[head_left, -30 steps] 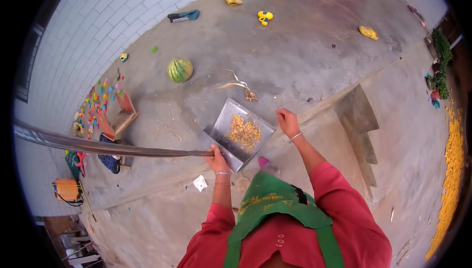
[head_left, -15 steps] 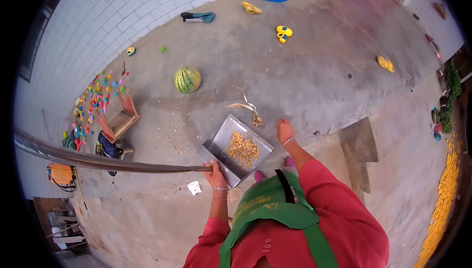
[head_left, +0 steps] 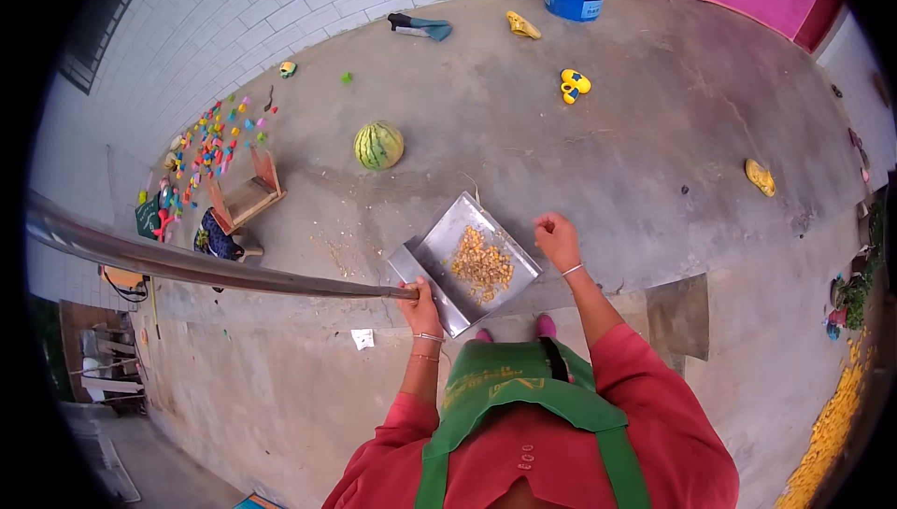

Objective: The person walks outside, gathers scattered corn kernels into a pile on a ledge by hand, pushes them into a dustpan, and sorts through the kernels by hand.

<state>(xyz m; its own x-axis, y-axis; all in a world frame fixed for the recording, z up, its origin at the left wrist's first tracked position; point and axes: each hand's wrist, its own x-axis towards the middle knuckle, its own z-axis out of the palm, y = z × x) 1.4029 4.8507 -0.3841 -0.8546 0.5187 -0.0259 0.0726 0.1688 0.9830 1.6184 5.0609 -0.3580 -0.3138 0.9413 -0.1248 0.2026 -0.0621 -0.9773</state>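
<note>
My left hand (head_left: 420, 305) is wrapped round the long metal handle (head_left: 280, 277) of a dustpan, close to the pan. The metal dustpan (head_left: 437, 246) is held above the floor, with a heap of yellow corn kernels mixed with paler bits (head_left: 482, 266) in it. Just right of the pan's edge is my right hand (head_left: 558, 242), its fingers curled closed. Whatever it may hold is hidden. Beyond the pan's far corner a thin dry stalk (head_left: 475, 188) shows; the rest of it is covered by the pan.
A watermelon (head_left: 378, 146) and a small wooden stool (head_left: 247, 201) stand ahead-left, near scattered coloured blocks (head_left: 213, 147). Yellow shoes (head_left: 576, 84) and a blue bucket (head_left: 574, 0) are farther off. Yellow corn (head_left: 827, 425) lies along the right edge; a white scrap (head_left: 363, 338) lies nearby.
The dustpan has shifted slightly in view and now covers most of the dry stalk and its bulb. My right hand stays closed, near the pan's right edge. The whole view has turned a little.
</note>
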